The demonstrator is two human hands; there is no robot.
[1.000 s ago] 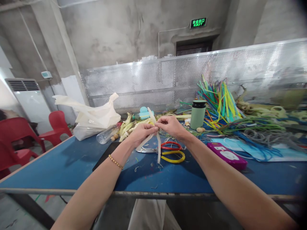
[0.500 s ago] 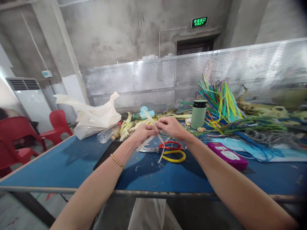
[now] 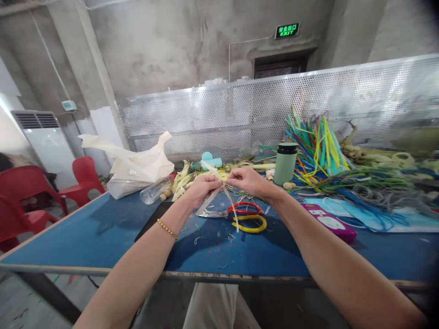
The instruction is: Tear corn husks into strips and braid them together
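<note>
Both hands meet above the middle of the blue table, pinching pale strips of what looks like corn husk [image 3: 230,200]. My left hand [image 3: 202,188] is closed on the strips from the left. Opposite it, the thumb and fingers of my right hand [image 3: 247,181] grip them close to where they cross. One end sticks up behind the fingers, and other ends hang below. Under the hands lie scissors [image 3: 247,216] with one red and one yellow handle, blades pointing left. Beyond my left hand is a heap of husks [image 3: 181,182].
At the left stand a white plastic bag [image 3: 137,171] and a clear bottle [image 3: 151,193] on its side. A green jar [image 3: 286,165], colourful strips [image 3: 322,146], a purple box [image 3: 331,222] and blue masks [image 3: 377,212] occupy the right. A perforated metal panel [image 3: 192,119] runs behind.
My hands have moved slightly apart, and the crossing of the strips now shows between the fingertips. The hanging ends have spread and swung a little right.
</note>
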